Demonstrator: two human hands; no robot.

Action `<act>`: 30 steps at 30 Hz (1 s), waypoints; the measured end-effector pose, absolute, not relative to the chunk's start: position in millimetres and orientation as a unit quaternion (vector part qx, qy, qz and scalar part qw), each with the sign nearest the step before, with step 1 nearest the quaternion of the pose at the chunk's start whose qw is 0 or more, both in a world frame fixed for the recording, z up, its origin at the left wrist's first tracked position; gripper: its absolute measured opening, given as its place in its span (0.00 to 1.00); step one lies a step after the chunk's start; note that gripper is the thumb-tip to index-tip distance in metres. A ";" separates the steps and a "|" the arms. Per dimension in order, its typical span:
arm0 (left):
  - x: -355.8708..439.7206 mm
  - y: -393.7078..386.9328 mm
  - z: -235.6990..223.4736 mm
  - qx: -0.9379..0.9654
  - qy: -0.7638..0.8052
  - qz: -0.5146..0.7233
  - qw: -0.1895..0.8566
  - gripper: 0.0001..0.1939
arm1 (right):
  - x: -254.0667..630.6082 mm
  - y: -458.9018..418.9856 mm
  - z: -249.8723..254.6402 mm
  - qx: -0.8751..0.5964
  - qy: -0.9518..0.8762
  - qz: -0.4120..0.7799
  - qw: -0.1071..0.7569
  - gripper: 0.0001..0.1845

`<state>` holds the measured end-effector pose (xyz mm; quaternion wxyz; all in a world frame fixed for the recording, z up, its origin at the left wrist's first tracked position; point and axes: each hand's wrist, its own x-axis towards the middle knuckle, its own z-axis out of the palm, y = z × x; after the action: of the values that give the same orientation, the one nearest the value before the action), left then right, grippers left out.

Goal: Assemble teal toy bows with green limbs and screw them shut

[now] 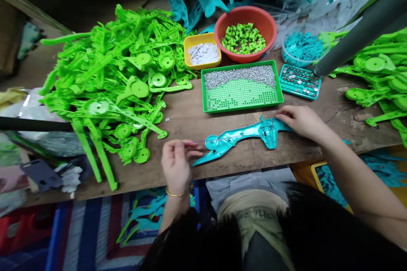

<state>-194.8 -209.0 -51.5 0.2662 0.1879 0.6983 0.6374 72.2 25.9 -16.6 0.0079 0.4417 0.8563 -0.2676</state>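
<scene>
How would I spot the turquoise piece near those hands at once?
On the wooden table, find the green tray of small metal bits. On its near side, a long turquoise piece lies between left hand and right hand. Unlike the heaped green pieces, it lies singly, a thin strand running over it.

Lots of bright green and blue-green

The long piece (233,136) in the middle is shiny blue-green, and the thread (203,141) by it looks purple. The big pile (136,89) on the left is bright green. On the far side, the bowl (221,41) is red with green bits (244,39), and the dish (203,66) is yellow with white chips (204,53). The green tray (244,106) has rows of dots and silver pins (240,76). The table (181,112) is brown. Near left, the sheet (90,224) has red, blue and pale stripes.
</scene>
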 end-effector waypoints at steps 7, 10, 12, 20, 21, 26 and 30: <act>-226.5 -213.1 -63.2 0.115 0.738 0.653 0.128 0.19 | 109.1 22.5 10.1 0.446 0.832 -0.301 -0.134 0.20; -228.3 -216.2 -64.3 0.122 0.733 0.659 0.121 0.19 | 139.0 12.0 6.8 0.501 0.823 -0.225 -0.142 0.17; -233.4 -218.9 -63.9 0.138 0.738 0.650 0.112 0.18 | 155.7 5.8 -9.1 0.476 0.852 -0.192 -0.101 0.17; -281.4 -240.3 -56.1 0.142 0.792 0.594 0.021 0.12 | 180.2 18.2 -41.3 0.430 0.896 -0.080 -0.073 0.18; -278.6 -242.3 -50.1 0.149 0.783 0.603 0.038 0.11 | 177.2 19.3 -31.7 0.426 0.898 -0.074 -0.077 0.17; -225.4 -244.5 -9.2 0.207 0.721 0.657 0.074 0.11 | 112.1 -11.0 29.7 0.397 0.891 -0.093 -0.200 0.18; -181.8 -242.4 10.8 0.278 0.721 0.612 0.168 0.09 | 21.3 -69.6 36.3 0.130 0.913 -0.300 -0.245 0.27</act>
<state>-181.8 -242.4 10.8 0.1677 0.2784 0.7208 0.6122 21.3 -69.6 36.3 -0.2454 0.1299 0.9126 -0.3001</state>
